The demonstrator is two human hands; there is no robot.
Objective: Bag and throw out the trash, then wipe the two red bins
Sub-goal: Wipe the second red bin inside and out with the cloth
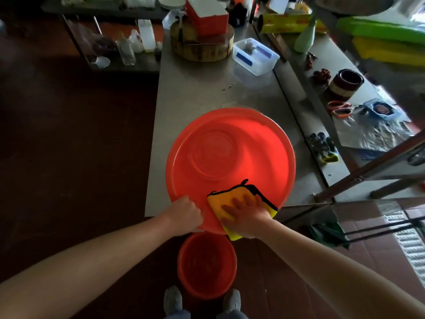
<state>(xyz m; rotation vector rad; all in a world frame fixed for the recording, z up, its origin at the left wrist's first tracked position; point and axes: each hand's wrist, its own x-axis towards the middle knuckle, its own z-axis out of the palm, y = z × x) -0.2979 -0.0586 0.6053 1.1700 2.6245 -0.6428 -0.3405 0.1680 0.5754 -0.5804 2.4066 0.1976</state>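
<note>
To the left of the bench (pixel 195 88) lies dark floor. At its far left corner a lower shelf holds clear bottles (pixel 128 49).

The left hand (pixel 185 211) grips the near-left rim of the large red bin (pixel 264 157), fingers curled over the lip. This bin is round, so it has no long axis. It sits mouth up at the near end of the bench, with its flat base seen off-centre toward the far left. It takes up nearly the full width of the bench, and its near rim hangs out past the bench's near edge.

Below that overhang the small red bin (pixel 207 265) stands on the floor, mouth up, between two grey shoes (pixel 172 300).

A yellow cloth (pixel 227 195) with black edging is folded over the near rim of the large bin, part inside and part hanging outside. The right hand (pixel 248 215) lies flat on it with fingers spread, pressing it to the inner wall.

Bare steel runs from the bin's far rim to the middle of the bench. Past that, a clear plastic tub (pixel 255 56) sits by the right edge. A round wooden block (pixel 202 47) at the far end carries a red box (pixel 207 17).

Along the right edge a lower ledge (pixel 305 93) holds dark gloves (pixel 324 148) and orange-handled scissors (pixel 340 109). A metal bar (pixel 368 166) slants across near the bench's near right corner.
</note>
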